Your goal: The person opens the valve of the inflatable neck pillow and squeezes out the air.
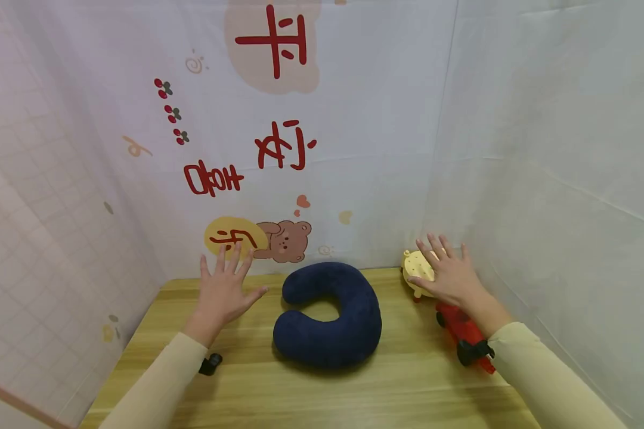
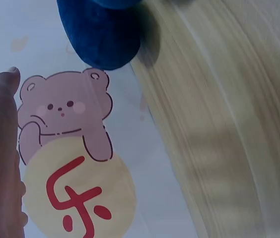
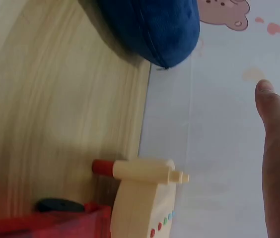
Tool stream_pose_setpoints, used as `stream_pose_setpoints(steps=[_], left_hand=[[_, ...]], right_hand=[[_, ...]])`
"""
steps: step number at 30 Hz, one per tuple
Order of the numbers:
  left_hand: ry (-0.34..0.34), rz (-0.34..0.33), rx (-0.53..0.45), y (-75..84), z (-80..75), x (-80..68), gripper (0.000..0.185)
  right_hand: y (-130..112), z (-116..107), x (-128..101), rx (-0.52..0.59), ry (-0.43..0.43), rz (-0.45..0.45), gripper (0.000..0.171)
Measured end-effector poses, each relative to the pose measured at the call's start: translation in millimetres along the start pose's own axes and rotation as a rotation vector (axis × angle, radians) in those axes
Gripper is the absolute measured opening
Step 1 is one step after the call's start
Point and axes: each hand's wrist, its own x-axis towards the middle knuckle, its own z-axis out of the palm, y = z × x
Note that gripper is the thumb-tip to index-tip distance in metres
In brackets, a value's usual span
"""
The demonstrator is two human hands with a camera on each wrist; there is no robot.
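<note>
hovering two spread, empty hands, left hand (image 1: 222, 292), right hand (image 1: 451, 275), one navy neck pillow (image 1: 330, 319), one cream-and-red toy (image 1: 420, 268)

Light wood-grain tabletop (image 1: 397, 387) boxed in by white cloth walls; the back sheet (image 1: 354, 119) has a cartoon bear (image 1: 287, 239), red characters, probably printed upside down. Soft, even lighting.

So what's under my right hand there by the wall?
A cream-yellow toy with a red toy vehicle beside it, on the wooden table. The right hand covers part of the cream toy, so its far side and any contact can't be seen.
</note>
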Motion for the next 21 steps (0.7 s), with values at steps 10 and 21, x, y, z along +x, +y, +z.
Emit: stream_pose_setpoints(steps=[10,21], left_hand=[[0.025,0.05,-0.009,21.3,0.2,-8.2,0.104],[0.042,0.106,-0.1,47.9,11.2,-20.9,0.103]], right_hand=[[-21.3,4.4,-9.8,0.033,0.053,-0.068,0.103],[-49.9,26.3,-23.3,0.081,0.074,-0.17,0.107]])
